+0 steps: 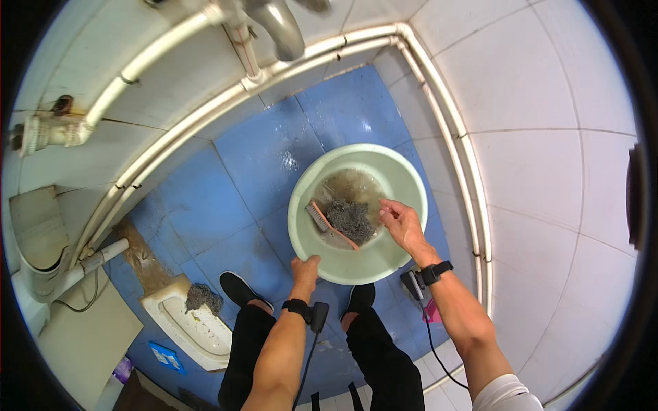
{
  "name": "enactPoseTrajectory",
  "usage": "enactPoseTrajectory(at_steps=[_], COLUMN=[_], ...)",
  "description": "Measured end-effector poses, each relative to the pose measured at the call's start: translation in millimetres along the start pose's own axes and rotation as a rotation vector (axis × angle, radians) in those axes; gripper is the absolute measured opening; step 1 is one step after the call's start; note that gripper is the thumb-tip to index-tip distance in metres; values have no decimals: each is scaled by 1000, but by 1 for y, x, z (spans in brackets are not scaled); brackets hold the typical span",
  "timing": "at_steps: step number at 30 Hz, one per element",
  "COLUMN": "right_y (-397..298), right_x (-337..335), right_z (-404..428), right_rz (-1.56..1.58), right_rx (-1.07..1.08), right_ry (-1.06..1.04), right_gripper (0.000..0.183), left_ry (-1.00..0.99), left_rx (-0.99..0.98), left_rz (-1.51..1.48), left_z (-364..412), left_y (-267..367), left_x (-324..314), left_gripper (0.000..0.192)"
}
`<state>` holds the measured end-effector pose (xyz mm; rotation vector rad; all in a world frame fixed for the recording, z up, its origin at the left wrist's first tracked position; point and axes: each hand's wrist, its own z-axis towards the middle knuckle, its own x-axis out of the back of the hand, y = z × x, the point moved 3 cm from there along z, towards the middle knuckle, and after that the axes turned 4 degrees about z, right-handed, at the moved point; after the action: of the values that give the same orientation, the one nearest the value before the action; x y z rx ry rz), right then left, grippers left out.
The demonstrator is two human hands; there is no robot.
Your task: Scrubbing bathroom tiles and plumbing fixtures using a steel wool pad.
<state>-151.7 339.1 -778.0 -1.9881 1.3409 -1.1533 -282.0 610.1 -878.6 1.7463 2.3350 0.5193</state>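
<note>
A pale green plastic basin [411, 246] stands on the blue floor before me with murky brownish water [349, 182] in its bottom. My left hand [305, 272] grips the near-left rim. My right hand [403, 226] hangs over the basin's right side, thumb and fingertips a little apart, with nothing visible between them. Left of its fingers a dark grey, curly, shaggy mass [352, 221] lies in the water; its material is unclear. A scrub brush [334, 226] with a salmon-pink back and pale bristles leans along the left of that mass.
White pipes [195, 120] run along the tiled walls, and a metal tap [277, 31] juts out at the top. At lower left, another grey shaggy clump [203, 299] rests on the edge of a squat toilet [180, 323]. A blue packet [167, 357] lies nearby.
</note>
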Motion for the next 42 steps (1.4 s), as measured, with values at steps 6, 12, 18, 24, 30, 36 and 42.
enactPoseTrajectory(at_steps=[6, 12, 18, 24, 30, 36, 42], right_y=[-168, -375, -431, -453, -454, -363, -122], right_x=[41, 53, 41, 47, 57, 42, -34], right_z=[-13, -24, -9, -12, 14, 33, 40], right_rz=[208, 117, -193, -251, -343, 42, -56], right_rx=[140, 753, 921, 951, 1090, 727, 7], right_ry=[55, -74, -221, -401, -461, 154, -59], right_gripper=[41, 59, 53, 58, 58, 38, 30], left_ry=[37, 59, 271, 184, 58, 23, -8], left_rx=[-15, -225, -179, -158, -170, -112, -166], left_rz=[61, -28, -159, -194, -232, -175, -47], left_z=[23, 35, -11, -75, -133, -146, -142], left_y=[65, 124, 151, 145, 110, 81, 103], left_x=[39, 70, 93, 129, 123, 113, 93], left_gripper=[36, 41, 49, 46, 37, 38, 41])
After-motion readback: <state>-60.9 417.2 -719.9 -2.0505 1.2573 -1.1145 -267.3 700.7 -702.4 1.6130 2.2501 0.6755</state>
